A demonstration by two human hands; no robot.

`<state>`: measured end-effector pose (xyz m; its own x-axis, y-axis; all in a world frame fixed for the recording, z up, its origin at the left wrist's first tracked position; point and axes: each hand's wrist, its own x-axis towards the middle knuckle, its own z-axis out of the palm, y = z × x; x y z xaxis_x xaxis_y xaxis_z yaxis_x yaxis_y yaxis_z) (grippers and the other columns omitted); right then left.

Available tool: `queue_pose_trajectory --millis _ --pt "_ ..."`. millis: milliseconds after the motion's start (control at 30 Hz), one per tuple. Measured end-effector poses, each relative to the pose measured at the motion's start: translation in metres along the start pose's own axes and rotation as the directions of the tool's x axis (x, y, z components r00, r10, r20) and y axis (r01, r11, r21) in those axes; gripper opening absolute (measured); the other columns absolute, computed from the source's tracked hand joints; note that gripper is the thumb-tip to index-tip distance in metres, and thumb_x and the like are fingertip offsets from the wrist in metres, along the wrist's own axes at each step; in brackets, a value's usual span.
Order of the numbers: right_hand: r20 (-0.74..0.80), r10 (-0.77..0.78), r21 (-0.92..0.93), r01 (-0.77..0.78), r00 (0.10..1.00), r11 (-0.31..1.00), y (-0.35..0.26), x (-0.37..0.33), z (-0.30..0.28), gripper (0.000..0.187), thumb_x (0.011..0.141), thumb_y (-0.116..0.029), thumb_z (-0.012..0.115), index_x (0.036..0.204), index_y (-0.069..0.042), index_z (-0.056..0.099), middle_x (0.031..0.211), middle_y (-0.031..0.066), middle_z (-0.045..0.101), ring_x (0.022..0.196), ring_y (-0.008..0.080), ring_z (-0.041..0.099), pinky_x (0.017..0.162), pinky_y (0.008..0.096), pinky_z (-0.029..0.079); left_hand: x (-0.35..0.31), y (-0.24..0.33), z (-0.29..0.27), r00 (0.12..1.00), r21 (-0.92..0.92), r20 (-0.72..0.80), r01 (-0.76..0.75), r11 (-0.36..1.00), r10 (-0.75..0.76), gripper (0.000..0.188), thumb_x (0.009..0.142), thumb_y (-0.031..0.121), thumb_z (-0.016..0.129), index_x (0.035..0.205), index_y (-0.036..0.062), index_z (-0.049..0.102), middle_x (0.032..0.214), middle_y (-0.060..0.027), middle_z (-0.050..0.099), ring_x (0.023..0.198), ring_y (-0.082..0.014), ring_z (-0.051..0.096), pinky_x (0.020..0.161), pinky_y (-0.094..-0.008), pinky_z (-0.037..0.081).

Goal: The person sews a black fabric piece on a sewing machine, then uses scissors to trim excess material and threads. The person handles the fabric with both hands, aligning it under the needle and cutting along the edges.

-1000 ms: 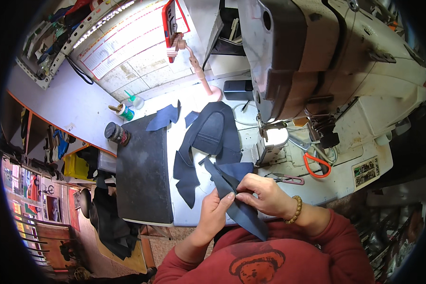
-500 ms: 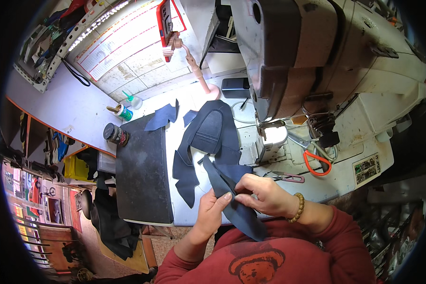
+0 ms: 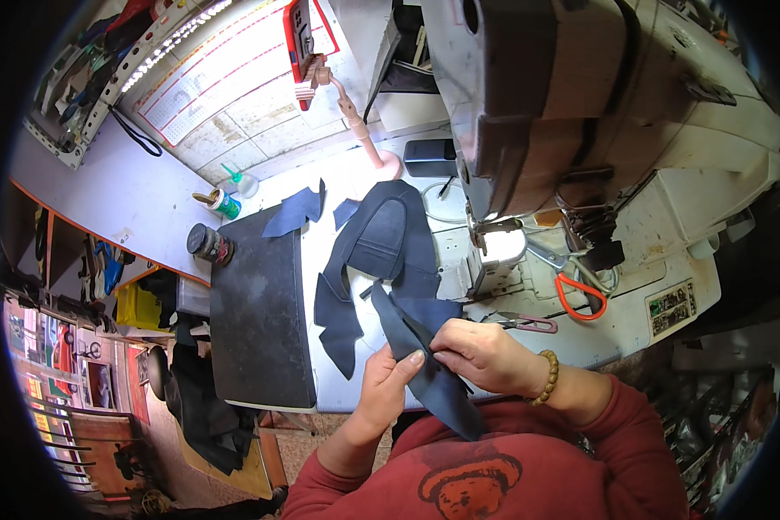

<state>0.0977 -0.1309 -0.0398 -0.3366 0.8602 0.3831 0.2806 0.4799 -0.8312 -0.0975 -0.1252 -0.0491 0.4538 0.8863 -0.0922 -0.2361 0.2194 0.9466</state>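
A long, dark blue leather-like piece [image 3: 442, 400] hangs over the table's front edge, slanting from upper left to lower right. My left hand [image 3: 385, 381] is closed on its left side, the thumb pressed flat on top. On the opposite edge, the curled fingers of my right hand [image 3: 484, 354] pinch the same piece; the fingertips are partly hidden. Beyond it another blue flat piece [image 3: 432, 314] lies on the table. Farther back rests a curved dark blue panel [image 3: 378, 238] with a stitched-looking inset, and a narrow cut piece [image 3: 341, 336] sits left of it.
A sewing machine [image 3: 529, 104] towers at the right, with orange-handled scissors [image 3: 570, 299] by its base. Pink-handled snips [image 3: 536, 324] lie near my right hand. To the left are a black mat [image 3: 262, 325], a dark jar [image 3: 208, 244] and a pink phone stand [image 3: 361, 130].
My right fingers have shifted slightly along the piece's edge and curled in more. My left hand keeps its hold, and the other things stay put.
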Motion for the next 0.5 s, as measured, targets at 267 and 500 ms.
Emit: queue_pose_trajectory --millis 267,500 --pt "-0.044 -0.022 -0.010 0.021 0.999 1.000 -0.002 0.000 0.000 0.012 0.079 0.002 0.067 0.089 0.000 0.060 0.083 0.0108 0.059 0.070 0.0271 0.061 0.061 0.0328 0.050 -0.001 0.001 0.004 0.998 0.036 -0.057 -0.030 0.999 0.032 0.021 0.097 0.012 0.053 0.111 -0.0015 0.059 0.095 0.0012 0.061 0.083 -0.0054 0.051 0.075 -0.0206 0.042" --pt "-0.001 0.023 -0.308 -0.022 1.000 0.951 -0.014 -0.002 0.005 0.009 0.080 -0.008 0.065 0.084 -0.003 0.059 0.080 0.0113 0.059 0.067 0.0291 0.061 0.057 0.0357 0.049 0.001 -0.001 0.000 0.998 0.306 0.007 -0.068 0.950 0.069 0.020 0.096 0.014 0.055 0.107 -0.0016 0.060 0.086 0.0039 0.057 0.076 -0.0055 0.047 0.068 -0.0204 0.038"
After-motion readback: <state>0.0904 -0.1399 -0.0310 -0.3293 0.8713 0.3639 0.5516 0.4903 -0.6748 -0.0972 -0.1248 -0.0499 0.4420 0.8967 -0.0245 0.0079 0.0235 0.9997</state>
